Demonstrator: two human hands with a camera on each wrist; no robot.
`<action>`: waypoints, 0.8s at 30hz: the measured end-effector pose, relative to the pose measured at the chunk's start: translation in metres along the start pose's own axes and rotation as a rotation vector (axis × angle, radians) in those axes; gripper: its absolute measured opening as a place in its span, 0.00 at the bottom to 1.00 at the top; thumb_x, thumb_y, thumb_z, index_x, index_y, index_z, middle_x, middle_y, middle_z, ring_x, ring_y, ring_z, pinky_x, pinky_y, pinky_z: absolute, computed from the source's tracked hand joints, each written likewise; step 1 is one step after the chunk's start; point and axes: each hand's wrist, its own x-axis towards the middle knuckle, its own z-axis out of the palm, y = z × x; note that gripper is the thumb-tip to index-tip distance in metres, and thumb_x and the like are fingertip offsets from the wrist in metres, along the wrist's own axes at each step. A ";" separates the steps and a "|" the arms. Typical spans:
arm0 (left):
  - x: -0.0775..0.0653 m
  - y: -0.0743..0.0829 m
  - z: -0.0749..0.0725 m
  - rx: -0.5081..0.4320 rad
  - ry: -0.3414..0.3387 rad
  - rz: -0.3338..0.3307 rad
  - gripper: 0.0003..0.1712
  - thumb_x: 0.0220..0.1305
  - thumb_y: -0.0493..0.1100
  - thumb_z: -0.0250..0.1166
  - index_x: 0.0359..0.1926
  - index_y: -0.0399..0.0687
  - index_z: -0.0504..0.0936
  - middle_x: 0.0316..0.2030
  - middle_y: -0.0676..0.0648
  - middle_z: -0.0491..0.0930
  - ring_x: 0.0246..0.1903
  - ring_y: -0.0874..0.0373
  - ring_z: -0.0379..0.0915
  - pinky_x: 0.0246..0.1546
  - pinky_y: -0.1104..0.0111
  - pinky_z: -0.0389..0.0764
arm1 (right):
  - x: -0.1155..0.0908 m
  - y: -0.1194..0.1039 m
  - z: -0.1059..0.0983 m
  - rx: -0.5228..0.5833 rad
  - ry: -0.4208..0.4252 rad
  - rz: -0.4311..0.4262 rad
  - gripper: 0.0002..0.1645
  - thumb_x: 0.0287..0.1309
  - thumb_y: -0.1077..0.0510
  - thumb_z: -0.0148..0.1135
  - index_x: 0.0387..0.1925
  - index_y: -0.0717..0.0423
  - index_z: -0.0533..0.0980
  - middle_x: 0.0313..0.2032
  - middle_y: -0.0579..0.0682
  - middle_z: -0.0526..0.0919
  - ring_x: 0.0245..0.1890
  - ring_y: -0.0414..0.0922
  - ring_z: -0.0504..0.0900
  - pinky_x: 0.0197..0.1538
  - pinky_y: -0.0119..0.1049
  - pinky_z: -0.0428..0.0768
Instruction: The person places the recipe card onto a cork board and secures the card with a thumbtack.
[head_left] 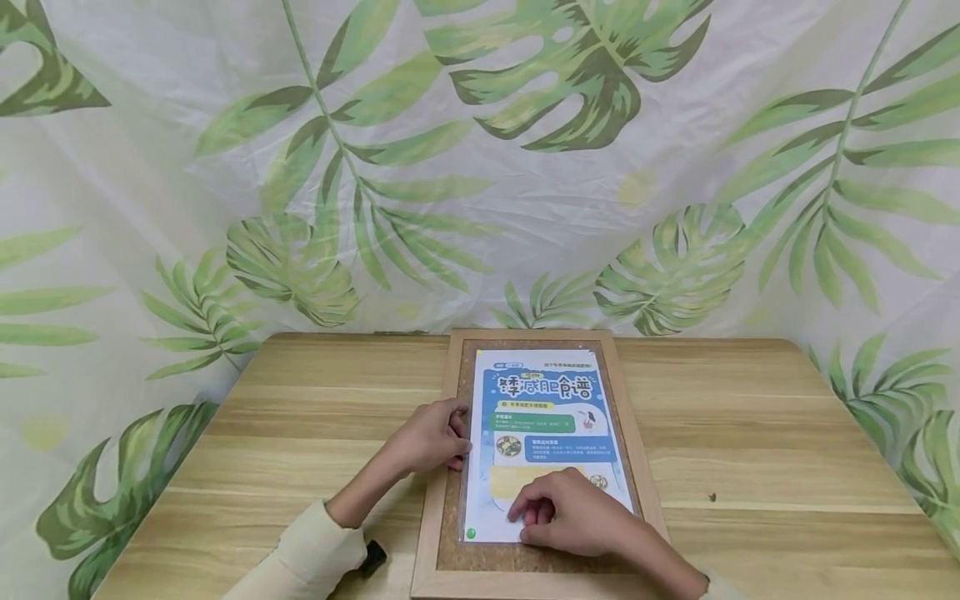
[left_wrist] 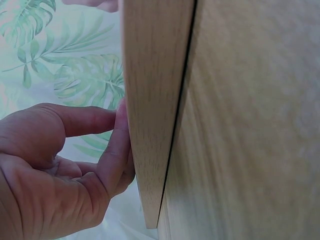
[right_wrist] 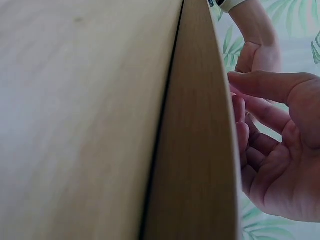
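Note:
A printed sheet (head_left: 551, 462) in a clear sleeve lies on a cork board with a wooden frame (head_left: 429, 533). My left hand (head_left: 427, 437) is bent over the board's left side, its fingertips at the sheet's left edge. In the left wrist view the frame's side (left_wrist: 155, 100) partly hides those fingertips. Low on the sheet rests my right hand (head_left: 570, 512), fingers loosely bent, with nothing visible in them. The right wrist view shows its thumb apart from the curled fingers. A green round pin (head_left: 471, 533) sits at the sheet's lower left corner, and a yellow one (head_left: 479, 353) at the upper left.
The board lies on a wood-grain table (head_left: 750, 417). Beside my left sleeve is a small black object (head_left: 372, 558). A tiny dark spot (head_left: 712, 497) shows on the table to the right. Behind hangs a leaf-patterned cloth (head_left: 525, 208).

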 end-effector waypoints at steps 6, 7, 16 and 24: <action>-0.001 0.000 0.000 0.007 -0.001 0.002 0.34 0.66 0.25 0.70 0.71 0.28 0.71 0.37 0.41 0.79 0.24 0.56 0.83 0.27 0.64 0.92 | -0.011 0.004 -0.008 -0.003 0.011 0.009 0.06 0.62 0.62 0.75 0.39 0.48 0.89 0.27 0.34 0.82 0.28 0.26 0.77 0.34 0.23 0.81; -0.001 0.000 -0.001 0.007 -0.001 0.002 0.34 0.66 0.25 0.70 0.71 0.28 0.71 0.37 0.41 0.79 0.24 0.56 0.83 0.27 0.64 0.91 | -0.014 0.005 -0.009 -0.002 0.014 0.004 0.05 0.62 0.61 0.75 0.39 0.48 0.89 0.28 0.34 0.83 0.29 0.26 0.77 0.34 0.23 0.81; -0.001 0.001 0.000 0.004 -0.004 0.003 0.33 0.66 0.25 0.70 0.71 0.29 0.72 0.37 0.41 0.79 0.23 0.55 0.82 0.27 0.64 0.91 | -0.032 0.015 -0.021 0.018 0.028 0.049 0.05 0.63 0.59 0.76 0.40 0.48 0.89 0.28 0.35 0.83 0.28 0.27 0.77 0.32 0.25 0.80; -0.001 0.001 0.001 0.009 -0.002 0.000 0.33 0.66 0.25 0.70 0.71 0.30 0.73 0.37 0.41 0.79 0.23 0.55 0.82 0.26 0.64 0.91 | -0.049 0.025 -0.032 0.025 0.055 0.072 0.05 0.63 0.57 0.77 0.41 0.48 0.89 0.29 0.35 0.84 0.29 0.28 0.78 0.32 0.26 0.82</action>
